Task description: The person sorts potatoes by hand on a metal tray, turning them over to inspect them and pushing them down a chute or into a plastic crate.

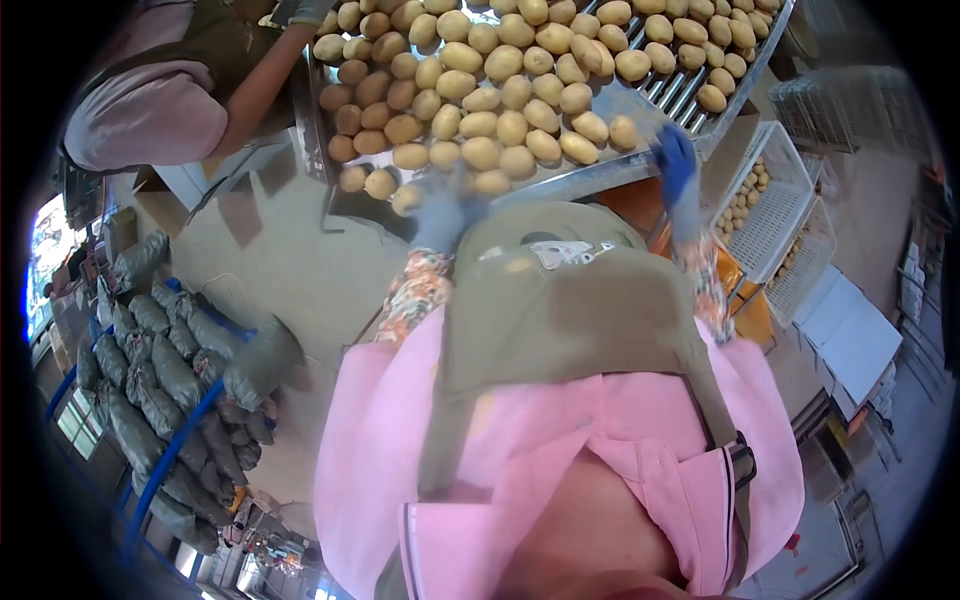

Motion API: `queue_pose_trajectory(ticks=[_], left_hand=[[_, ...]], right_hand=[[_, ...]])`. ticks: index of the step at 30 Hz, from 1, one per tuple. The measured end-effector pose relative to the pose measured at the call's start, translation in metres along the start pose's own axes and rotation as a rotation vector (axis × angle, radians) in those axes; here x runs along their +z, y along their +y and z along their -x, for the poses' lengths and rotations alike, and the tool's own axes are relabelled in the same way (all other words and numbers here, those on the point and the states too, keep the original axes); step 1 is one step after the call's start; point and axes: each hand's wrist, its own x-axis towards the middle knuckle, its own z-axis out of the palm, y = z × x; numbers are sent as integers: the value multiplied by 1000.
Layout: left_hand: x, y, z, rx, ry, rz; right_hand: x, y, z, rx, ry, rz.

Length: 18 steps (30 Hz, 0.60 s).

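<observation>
My left hand [440, 212], in a grey glove, is smeared by motion at the near edge of the sorting table [570, 182]. It is nearest to a potato [406, 199] at the front left; whether it grips anything cannot be made out. My right hand [677, 172], in a blue and grey glove, is over the table's right front corner. Its fingers look loosely apart, slightly blurred, and no potato shows in them. Many yellow-brown potatoes [503, 63] lie spread over the table, some on metal rollers [680, 92] at the right.
Another person's arm [265, 85] reaches to the table's left side. White plastic crates [770, 205] with potatoes stand at my right, near a white box [850, 320]. Several filled green sacks [150, 375] are piled by a blue frame [185, 430] at the left.
</observation>
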Motion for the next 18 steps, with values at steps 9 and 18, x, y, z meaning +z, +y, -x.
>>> queue_pose_trajectory(ticks=[9, 18], left_hand=[[-12, 15, 5, -34, 9, 55], [2, 10, 4, 43, 150, 74]], right_hand=[[117, -53, -129, -211, -367, 684], [80, -86, -32, 555, -543, -1085]])
